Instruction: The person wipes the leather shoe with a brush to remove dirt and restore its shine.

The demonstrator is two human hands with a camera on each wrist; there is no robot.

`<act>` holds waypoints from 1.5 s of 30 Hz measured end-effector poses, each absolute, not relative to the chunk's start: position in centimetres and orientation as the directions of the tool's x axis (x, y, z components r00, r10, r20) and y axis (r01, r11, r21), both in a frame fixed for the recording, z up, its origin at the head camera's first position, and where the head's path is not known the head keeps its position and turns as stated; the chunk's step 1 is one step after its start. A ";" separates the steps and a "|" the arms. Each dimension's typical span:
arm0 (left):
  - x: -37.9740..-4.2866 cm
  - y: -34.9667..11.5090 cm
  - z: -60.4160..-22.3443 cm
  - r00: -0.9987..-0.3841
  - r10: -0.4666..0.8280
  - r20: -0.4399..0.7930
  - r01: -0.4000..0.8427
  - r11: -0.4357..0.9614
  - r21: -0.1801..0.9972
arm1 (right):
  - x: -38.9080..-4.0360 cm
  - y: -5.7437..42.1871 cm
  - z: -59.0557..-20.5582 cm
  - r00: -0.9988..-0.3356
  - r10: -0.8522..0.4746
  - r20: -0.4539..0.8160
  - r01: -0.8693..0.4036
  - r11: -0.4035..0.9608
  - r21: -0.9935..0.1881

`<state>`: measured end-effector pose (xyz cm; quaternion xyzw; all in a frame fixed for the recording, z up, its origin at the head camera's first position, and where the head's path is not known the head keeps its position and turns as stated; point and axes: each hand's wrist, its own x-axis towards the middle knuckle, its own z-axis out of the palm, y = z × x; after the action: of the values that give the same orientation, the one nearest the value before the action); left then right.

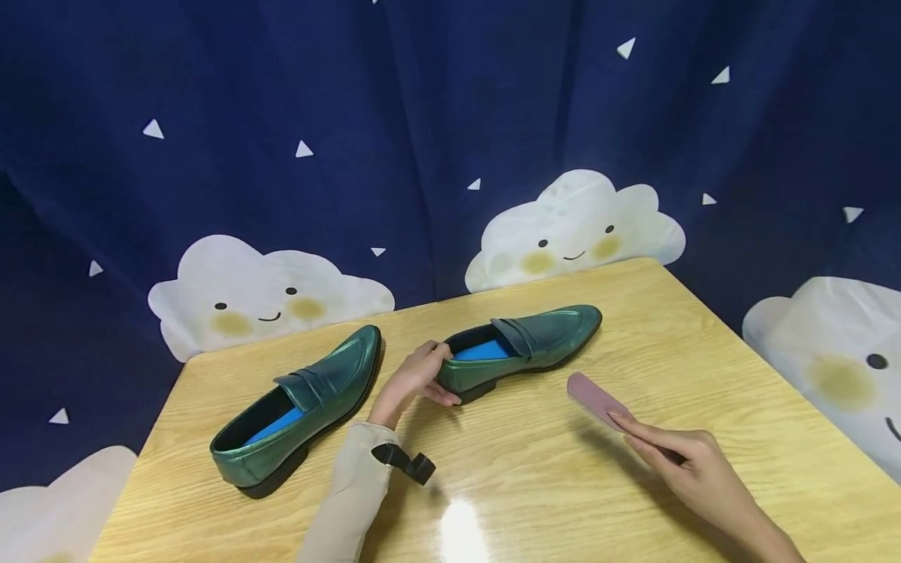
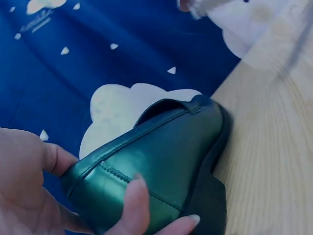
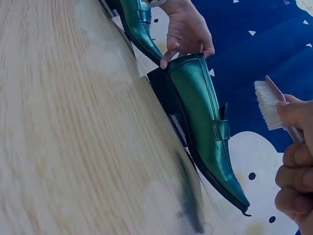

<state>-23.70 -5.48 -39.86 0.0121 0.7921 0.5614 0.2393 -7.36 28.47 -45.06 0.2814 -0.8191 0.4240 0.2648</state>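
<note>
My left hand (image 1: 415,374) grips the heel end of a metallic green loafer (image 1: 556,336), which has a blue insole. In the left wrist view, its thumb and fingers wrap the back of the loafer (image 2: 151,166), one fingertip near the dark heel. Held in my right hand (image 1: 697,469) is a brush (image 1: 594,397) with a mauve back. White bristles show on the brush (image 3: 268,104) in the right wrist view. The brush is apart from the loafer, to the right of its toe. A matching loafer (image 1: 310,410) stands untouched on the left.
Both shoes are on a light wooden table (image 1: 507,453). Behind it hangs a dark blue curtain (image 1: 422,117) printed with white clouds and triangles. A black strap (image 1: 404,461) circles my left sleeve cuff.
</note>
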 end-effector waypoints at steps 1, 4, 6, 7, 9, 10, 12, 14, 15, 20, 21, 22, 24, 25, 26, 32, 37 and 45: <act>-23.7 -5.4 -39.8 -0.888 0.283 -0.362 -0.251 0.361 0.898 | -7.4 28.4 -45.0 -0.702 -0.237 0.672 -0.685 0.484 -0.545; -23.5 -5.2 -39.6 -0.903 0.256 -0.346 -0.238 0.372 0.897 | -7.6 28.2 -45.0 -0.703 -0.238 0.670 -0.682 0.491 -0.542; -23.4 -5.1 -39.6 -0.921 0.239 -0.307 -0.187 0.420 0.888 | -7.6 28.1 -45.0 -0.703 -0.236 0.670 -0.682 0.491 -0.542; -23.3 -5.1 -39.5 -0.929 0.235 -0.287 -0.163 0.437 0.885 | -7.7 28.0 -45.0 -0.703 -0.237 0.671 -0.683 0.490 -0.542; -23.1 -5.2 -39.5 -0.941 0.234 -0.245 -0.110 0.474 0.874 | -7.7 28.0 -44.9 -0.704 -0.237 0.670 -0.683 0.485 -0.546; -23.0 -5.3 -39.5 -0.946 0.231 -0.228 -0.087 0.495 0.864 | -7.7 27.9 -44.9 -0.703 -0.238 0.670 -0.684 0.483 -0.547; -22.7 -5.5 -39.4 -0.955 0.217 -0.203 -0.060 0.528 0.847 | -7.6 27.8 -44.8 -0.695 -0.241 0.677 -0.693 0.475 -0.542; -22.3 -5.8 -39.4 -0.951 0.205 -0.230 -0.094 0.517 0.851 | -7.5 27.7 -44.6 -0.686 -0.246 0.685 -0.702 0.471 -0.534; -22.0 -6.0 -39.3 -0.946 0.201 -0.253 -0.119 0.509 0.852 | -7.4 27.6 -44.4 -0.675 -0.252 0.694 -0.713 0.466 -0.524; -20.1 -7.7 -38.8 -0.876 0.325 -0.357 -0.192 0.443 0.876 | -6.9 26.7 -42.8 -0.617 -0.300 0.728 -0.767 0.439 -0.469; -19.6 -8.0 -38.7 -0.854 0.373 -0.364 -0.186 0.434 0.882 | -6.7 26.4 -42.3 -0.603 -0.315 0.733 -0.781 0.423 -0.460; -19.1 -8.4 -38.6 -0.829 0.419 -0.370 -0.184 0.421 0.888 | -6.5 26.0 -41.8 -0.588 -0.332 0.738 -0.796 0.398 -0.456; -18.2 -8.9 -38.4 -0.785 0.489 -0.380 -0.186 0.399 0.898 | -6.2 25.2 -40.7 -0.551 -0.368 0.749 -0.828 0.353 -0.436; -17.7 -9.1 -38.4 -0.744 0.533 -0.404 -0.224 0.371 0.901 | -6.1 24.8 -40.2 -0.536 -0.384 0.752 -0.840 0.331 -0.430; -17.4 -9.2 -38.5 -0.720 0.558 -0.413 -0.238 0.361 0.902 | -5.9 24.4 -39.8 -0.523 -0.399 0.753 -0.851 0.301 -0.431; -16.5 -9.5 -40.1 -0.623 0.634 -0.458 -0.318 0.330 0.889 | -5.4 22.3 -39.2 -0.436 -0.484 0.759 -0.900 0.229 -0.371; -17.3 -9.6 -41.1 -0.674 0.620 -0.402 -0.272 0.298 0.915 | -6.3 21.4 -39.4 -0.446 -0.503 0.740 -0.890 0.339 -0.305; -15.3 -8.6 -41.4 -0.806 0.592 0.026 0.381 0.484 0.788 | -8.8 21.3 -39.6 -0.440 -0.534 0.722 -0.847 0.514 -0.135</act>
<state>-15.29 -8.58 -41.39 0.2853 0.8521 0.4204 0.1256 -8.78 21.29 -39.56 0.4256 -0.8113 0.2484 0.3146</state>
